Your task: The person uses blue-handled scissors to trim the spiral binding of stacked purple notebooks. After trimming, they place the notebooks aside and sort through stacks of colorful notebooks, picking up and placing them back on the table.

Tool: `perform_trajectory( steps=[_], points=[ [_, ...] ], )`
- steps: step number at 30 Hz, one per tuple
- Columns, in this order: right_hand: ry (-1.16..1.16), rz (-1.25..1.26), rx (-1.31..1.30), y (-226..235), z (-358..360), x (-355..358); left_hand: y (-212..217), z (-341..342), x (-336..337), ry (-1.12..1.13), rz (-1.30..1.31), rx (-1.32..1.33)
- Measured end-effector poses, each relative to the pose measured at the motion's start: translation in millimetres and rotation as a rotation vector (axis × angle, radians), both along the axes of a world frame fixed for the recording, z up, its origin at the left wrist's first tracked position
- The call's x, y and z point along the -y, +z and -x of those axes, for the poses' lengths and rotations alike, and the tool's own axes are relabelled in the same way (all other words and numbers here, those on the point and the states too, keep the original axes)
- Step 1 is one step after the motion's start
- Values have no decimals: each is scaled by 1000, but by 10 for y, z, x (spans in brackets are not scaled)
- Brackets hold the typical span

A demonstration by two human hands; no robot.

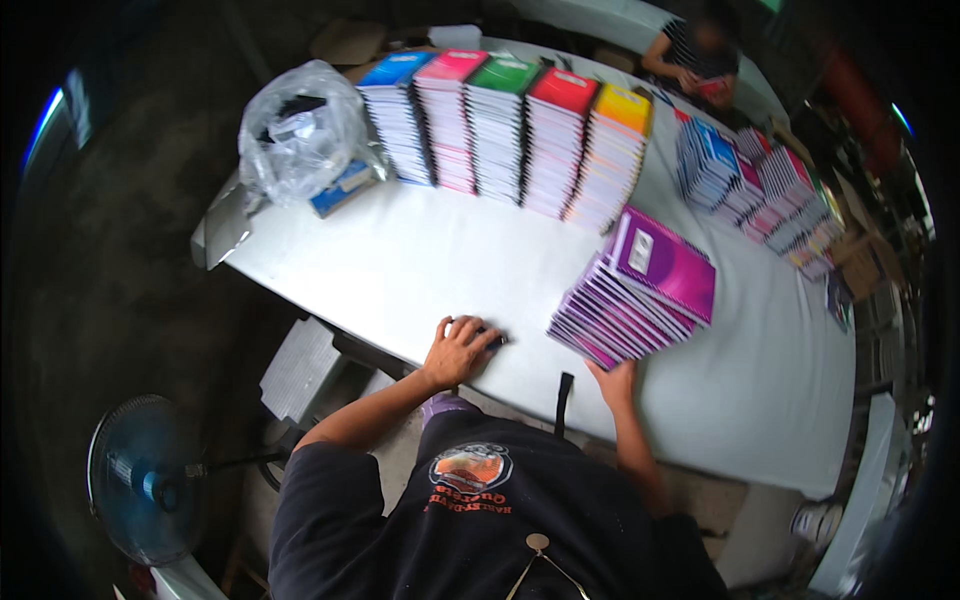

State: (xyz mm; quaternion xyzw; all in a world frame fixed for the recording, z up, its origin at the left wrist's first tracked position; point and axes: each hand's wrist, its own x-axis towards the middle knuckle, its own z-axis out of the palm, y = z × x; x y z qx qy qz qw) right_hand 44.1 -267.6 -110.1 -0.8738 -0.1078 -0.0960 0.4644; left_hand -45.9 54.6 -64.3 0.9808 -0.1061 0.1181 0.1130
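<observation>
A leaning stack of purple notebooks [620, 312] stood on the white table [400, 265], its layers fanned and its top notebook [675, 262] turned askew. The right hand [614, 378] was at the near edge of the purple stack, touching it; its fingers were mostly hidden by the notebooks, so I could not tell whether they pinched anything. The left hand [460, 350] rested on the table to the left of the purple stack, fingers bent and slightly spread, beside a small dark object [498, 341]; whether they gripped it I could not tell.

Beyond the purple stack and to its left ran five tall notebook stacks: yellow [608, 150] nearest it, then red [556, 145], green [495, 140], pink [447, 130] and blue [402, 125]. Farther left of it was a clear plastic bag [300, 145] by a blue box [345, 188]. Beyond it to the right were mixed notebook piles [715, 165], with another person [690, 55] behind them.
</observation>
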Motion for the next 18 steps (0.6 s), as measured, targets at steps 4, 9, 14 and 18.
perform_trajectory(
  steps=[4,9,14,18],
  points=[
    [-80,-24,-40,-13,242,74,115,-33,-815,115,64,-9],
    [-206,-42,-66,32,451,-66,81,-184,-2575,252,61,6],
    [-366,72,-87,-110,562,-105,74,-773,-2987,506,-53,343],
    [-559,-596,-199,-32,580,-531,-55,-1011,-2103,46,289,265]
  ],
)
